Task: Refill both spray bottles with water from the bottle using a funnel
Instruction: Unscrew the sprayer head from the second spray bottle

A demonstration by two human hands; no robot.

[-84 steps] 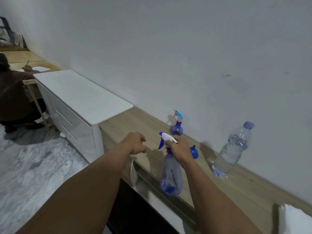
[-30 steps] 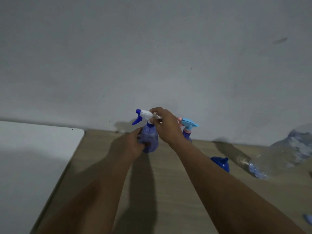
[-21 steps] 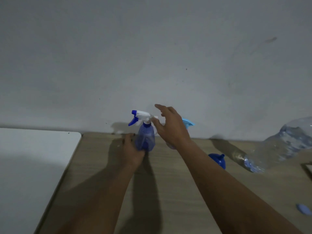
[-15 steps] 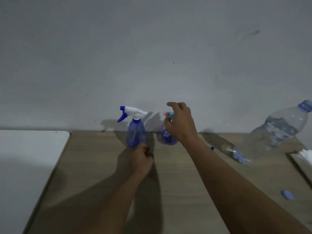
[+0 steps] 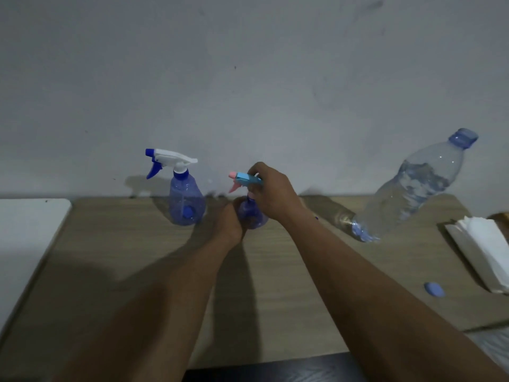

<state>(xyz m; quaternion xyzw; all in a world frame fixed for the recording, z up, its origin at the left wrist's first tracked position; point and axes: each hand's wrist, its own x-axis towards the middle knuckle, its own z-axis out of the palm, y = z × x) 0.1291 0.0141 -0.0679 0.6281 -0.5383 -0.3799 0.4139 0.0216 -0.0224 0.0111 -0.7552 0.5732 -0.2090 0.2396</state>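
Fingers [image 5: 254,172] of both hands clamped on small spray bottle [image 5: 252,215] nr wall; countertop [image 5: 275,285] front bare.

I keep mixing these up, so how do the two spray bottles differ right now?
The white-topped spray bottle stands free, untouched; the blue-topped spray bottle is held by both hands, left hand on its body, right hand on its head. The white-topped one looks taller. Both have translucent blue bodies and stand on the wooden counter.
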